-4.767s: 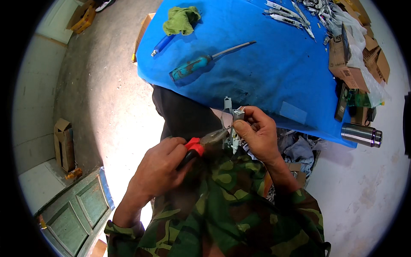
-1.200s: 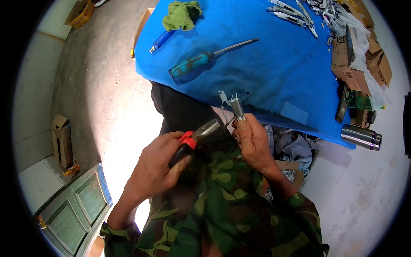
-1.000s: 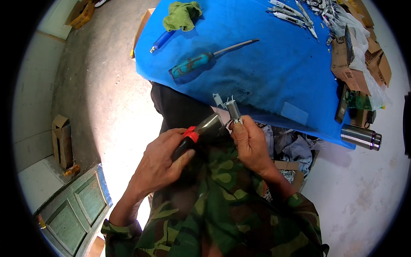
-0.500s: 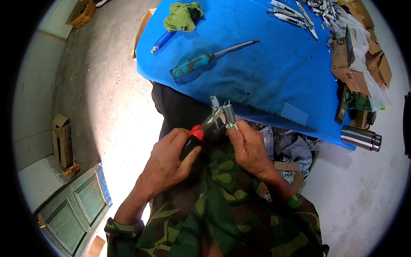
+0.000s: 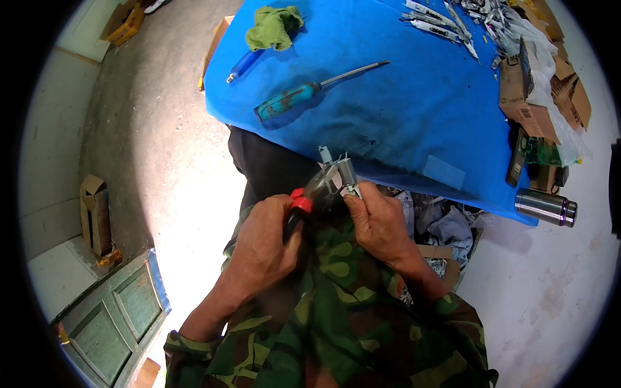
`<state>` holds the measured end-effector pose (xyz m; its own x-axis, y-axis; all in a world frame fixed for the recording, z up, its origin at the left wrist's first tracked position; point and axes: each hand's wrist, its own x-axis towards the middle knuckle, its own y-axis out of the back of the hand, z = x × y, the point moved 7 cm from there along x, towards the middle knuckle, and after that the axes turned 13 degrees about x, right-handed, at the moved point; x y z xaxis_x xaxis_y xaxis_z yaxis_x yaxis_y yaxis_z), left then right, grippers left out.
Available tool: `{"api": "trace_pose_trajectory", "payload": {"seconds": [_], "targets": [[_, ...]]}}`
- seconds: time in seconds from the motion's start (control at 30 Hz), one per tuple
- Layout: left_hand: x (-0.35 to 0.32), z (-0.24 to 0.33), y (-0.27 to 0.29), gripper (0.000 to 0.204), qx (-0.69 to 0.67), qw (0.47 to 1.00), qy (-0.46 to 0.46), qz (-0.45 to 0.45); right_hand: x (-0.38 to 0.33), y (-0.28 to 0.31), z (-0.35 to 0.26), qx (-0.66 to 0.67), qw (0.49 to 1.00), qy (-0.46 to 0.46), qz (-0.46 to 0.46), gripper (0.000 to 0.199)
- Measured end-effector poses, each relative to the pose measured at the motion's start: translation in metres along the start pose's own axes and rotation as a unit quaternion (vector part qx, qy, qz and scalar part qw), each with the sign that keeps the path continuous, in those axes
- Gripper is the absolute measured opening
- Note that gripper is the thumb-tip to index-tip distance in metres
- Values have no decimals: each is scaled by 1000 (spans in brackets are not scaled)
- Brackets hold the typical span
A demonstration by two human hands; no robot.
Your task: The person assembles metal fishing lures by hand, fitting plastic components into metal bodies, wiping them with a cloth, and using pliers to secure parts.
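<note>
My left hand [image 5: 266, 236] is closed around pliers [image 5: 299, 202] with black and red handles. Their metal jaws angle up to the right and meet a small silvery-grey part with peeled, ragged edges [image 5: 347, 171]. That part is pinched between the thumb and fingers of my right hand [image 5: 376, 220]. A narrow grey piece [image 5: 325, 154] sticks up beside it, behind the jaws; whether the two are joined, I cannot tell. Both hands are over my lap, just in front of the table edge. A screwdriver with a worn teal handle [image 5: 288, 101] lies on the blue table covering [image 5: 414, 116].
A green cloth [image 5: 275, 29] and a blue-handled tool [image 5: 244, 66] lie at the far left of the table. Thin grey strips [image 5: 440, 26] and scraps are at the far right. Cardboard boxes [image 5: 514, 97] and a steel flask [image 5: 546, 207] line the right edge. Scrap [image 5: 449, 229] sits below it.
My left hand and the pliers have shifted slightly right and turned, so the handle now stands more upright. My right hand has barely moved.
</note>
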<state>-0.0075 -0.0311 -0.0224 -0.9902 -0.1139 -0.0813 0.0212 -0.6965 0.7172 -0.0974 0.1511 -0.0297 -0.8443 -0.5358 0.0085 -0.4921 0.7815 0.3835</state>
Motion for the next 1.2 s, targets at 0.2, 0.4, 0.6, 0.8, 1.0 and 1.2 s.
{"api": "trace_pose_trajectory", "payload": {"seconds": [0.2, 0.4, 0.6, 0.8, 1.0, 1.2], "targets": [[4, 0, 3, 42, -70, 995, 64, -19, -2, -1, 0, -13, 1000, 8, -4, 18], [6, -7, -10, 39, -29, 998, 22, -51, -5, -1, 3, -11, 1000, 17, -9, 18], [6, -13, -15, 35, -69, 994, 23, -83, -8, 1, 13, 73, 996, -25, -40, 21], [3, -13, -18, 29, -106, 991, 30, -80, -17, -11, 35, 300, 945, -122, -46, 35], [3, -8, -17, 38, -122, 985, 53, -106, -12, -10, 31, 285, 953, -101, -26, 34], [2, 3, -7, 46, -82, 988, 66, -111, -3, -2, 19, 117, 991, -61, -24, 17]]}}
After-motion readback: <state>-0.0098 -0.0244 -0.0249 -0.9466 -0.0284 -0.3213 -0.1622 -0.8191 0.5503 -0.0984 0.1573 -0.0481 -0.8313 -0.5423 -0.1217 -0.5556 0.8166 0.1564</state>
